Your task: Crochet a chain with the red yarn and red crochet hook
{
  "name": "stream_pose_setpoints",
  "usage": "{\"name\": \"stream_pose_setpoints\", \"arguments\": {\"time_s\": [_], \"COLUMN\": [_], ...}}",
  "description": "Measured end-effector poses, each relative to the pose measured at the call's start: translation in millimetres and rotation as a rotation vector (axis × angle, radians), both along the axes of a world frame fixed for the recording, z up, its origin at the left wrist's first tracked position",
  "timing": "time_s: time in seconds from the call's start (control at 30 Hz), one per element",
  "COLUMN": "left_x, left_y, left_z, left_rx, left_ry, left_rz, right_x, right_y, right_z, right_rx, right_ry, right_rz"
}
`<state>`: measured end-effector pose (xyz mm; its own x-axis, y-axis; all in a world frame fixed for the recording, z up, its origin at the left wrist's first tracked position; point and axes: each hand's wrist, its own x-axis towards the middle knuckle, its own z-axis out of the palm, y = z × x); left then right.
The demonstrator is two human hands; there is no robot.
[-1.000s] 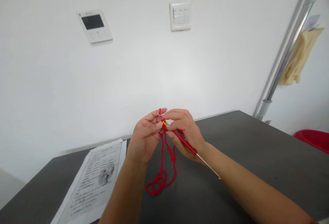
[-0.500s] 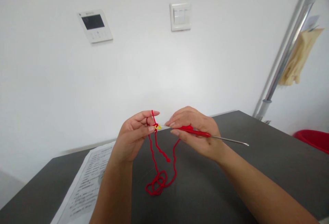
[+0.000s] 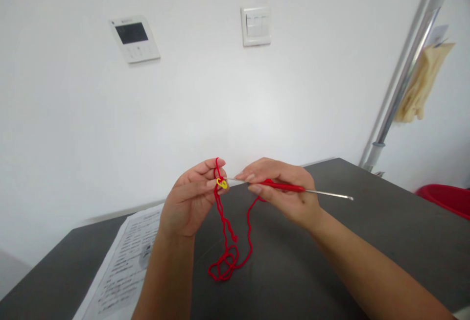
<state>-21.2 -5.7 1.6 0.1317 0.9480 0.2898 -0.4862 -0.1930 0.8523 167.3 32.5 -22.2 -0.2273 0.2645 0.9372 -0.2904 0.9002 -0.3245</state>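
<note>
My left hand (image 3: 193,193) pinches a small bit of red crochet work, with the red yarn (image 3: 217,163) looped over its raised index finger. A yellow stitch marker (image 3: 222,183) hangs at the pinch. My right hand (image 3: 281,185) is closed around the red grip of a metal crochet hook (image 3: 286,186). The hook's thin left tip reaches the red stitches beside my left thumb; whether it is inside a loop is too small to tell. Two strands drop below my left hand, and loose coils of yarn (image 3: 223,263) lie on the table, one strand running up behind my right hand.
Printed sheets of paper (image 3: 123,266) lie on the dark grey table (image 3: 293,266), partly under my left forearm. A white wall with a switch (image 3: 256,26) and a screen panel (image 3: 135,38) stands behind. At the right are a metal pole (image 3: 404,75) and a red basin (image 3: 444,200).
My left hand has turned slightly, so the yellow marker shows more fully and the hanging yarn strands sit closer together. My right hand with the hook has shifted a little.
</note>
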Motion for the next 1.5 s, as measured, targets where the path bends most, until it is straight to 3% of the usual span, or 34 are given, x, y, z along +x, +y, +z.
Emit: {"name": "stream_pose_setpoints", "arguments": {"time_s": [0.07, 0.13, 0.2, 0.4, 0.6, 0.73, 1.1, 1.27, 1.33, 1.4, 1.5], "left_x": [-1.5, -2.8, -3.3, -2.8, -6.5, -6.9, -3.2, -0.7, 1.3, 3.4, 6.3], "left_y": [-0.1, -0.2, -0.8, -4.3, -4.7, -5.2, -6.6, -7.2, -6.4, -5.0, -2.8], "left_z": [0.5, 0.8, 1.3, 3.1, 4.1, 5.0, 5.2, 3.2, 1.0, -1.4, -3.8], "left_rx": [-0.026, -0.05, -0.063, -0.033, -0.051, -0.063, -0.007, 0.033, 0.061, 0.084, 0.094], "left_ry": [0.005, 0.023, 0.043, 0.126, 0.117, 0.132, 0.237, 0.252, 0.241, 0.228, 0.2], "left_rz": [-0.017, -0.024, -0.013, 0.091, 0.054, 0.019, 0.063, 0.145, 0.169, 0.186, 0.205], "right_x": [5.3, 9.5, 10.8, 4.2, 10.8, 16.6, 19.1, 11.9, 5.3, -0.6, -3.7], "right_y": [3.8, 5.9, 5.8, 0.6, 1.0, 2.4, 2.4, 7.2, 8.4, 8.1, 6.6], "right_z": [3.6, 6.8, 8.1, 3.3, 8.5, 12.1, 8.7, 4.8, 0.8, -3.0, -5.7], "right_rx": [0.238, 0.352, 0.334, 0.079, 0.273, 0.274, -0.202, -0.508, -0.553, -0.478, -0.092], "right_ry": [-0.1, -0.16, -0.156, -0.032, -0.151, -0.18, -0.079, -0.01, 0.043, 0.092, 0.072], "right_rz": [-0.037, -0.051, -0.045, 0.013, -0.037, 0.003, 0.219, 0.357, 0.398, 0.335, 0.073]}}
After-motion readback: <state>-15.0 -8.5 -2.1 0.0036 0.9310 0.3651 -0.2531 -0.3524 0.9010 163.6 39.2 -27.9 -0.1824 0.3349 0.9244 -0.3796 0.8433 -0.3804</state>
